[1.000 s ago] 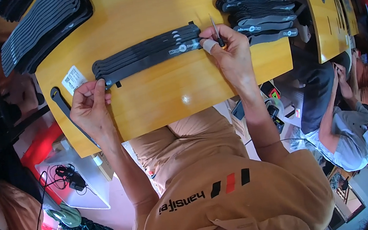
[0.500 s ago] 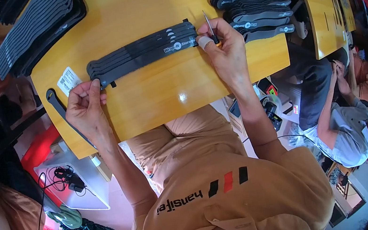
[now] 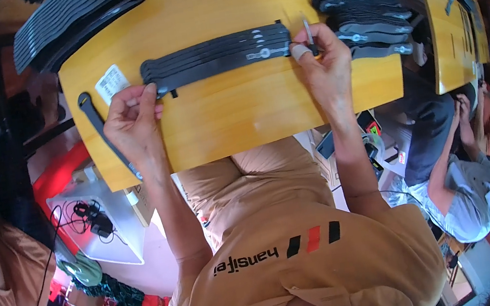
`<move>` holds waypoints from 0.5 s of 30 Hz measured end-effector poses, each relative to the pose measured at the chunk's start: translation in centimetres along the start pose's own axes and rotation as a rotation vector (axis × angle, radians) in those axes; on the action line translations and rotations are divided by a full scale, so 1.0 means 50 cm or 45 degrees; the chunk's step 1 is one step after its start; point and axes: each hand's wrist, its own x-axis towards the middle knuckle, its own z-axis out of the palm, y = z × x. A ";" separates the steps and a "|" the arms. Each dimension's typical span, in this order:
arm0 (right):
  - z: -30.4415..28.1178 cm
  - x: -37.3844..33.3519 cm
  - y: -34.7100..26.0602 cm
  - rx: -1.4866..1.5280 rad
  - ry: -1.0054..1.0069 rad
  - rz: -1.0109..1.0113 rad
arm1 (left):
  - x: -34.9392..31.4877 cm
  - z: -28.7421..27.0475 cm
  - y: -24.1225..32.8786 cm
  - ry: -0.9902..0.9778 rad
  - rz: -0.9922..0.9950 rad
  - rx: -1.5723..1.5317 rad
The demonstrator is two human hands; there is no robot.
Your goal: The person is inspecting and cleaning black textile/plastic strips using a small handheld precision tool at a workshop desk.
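Observation:
A row of dark grey hook-and-loop straps (image 3: 212,58), overlapping like a fan, lies across the table in front of me. At its left end, my left hand (image 3: 134,122) pinches the end of the nearest strap between thumb and fingers. My right hand (image 3: 327,65) is at the other end, its fingertips beside the straps' printed ends. In its closed fingers is a thin pointed tool (image 3: 306,25) with a metal shaft; its handle is mostly hidden. A pale wrap covers one of the right fingers. Small dark tabs stick out from under the row.
Stacked straps (image 3: 80,22) lie at the far left, and several bundles (image 3: 366,8) at the right. A single strap (image 3: 104,133) and a white label (image 3: 111,82) sit near the yellow table's (image 3: 222,125) left edge. A clear bin (image 3: 124,234) with cables stands below left; people sit nearby.
The whole view has shifted, so the table and straps appear farther right. Both hands keep nearly the same hold at the two ends of the row.

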 end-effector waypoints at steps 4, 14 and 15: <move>-0.003 0.000 -0.002 0.023 -0.014 0.029 | -0.004 0.005 0.010 0.005 -0.022 0.016; 0.001 -0.001 -0.008 0.052 -0.052 0.076 | -0.005 0.002 0.013 0.006 -0.035 0.059; 0.001 -0.001 -0.008 0.059 -0.042 0.033 | -0.004 0.003 0.013 0.010 -0.031 0.067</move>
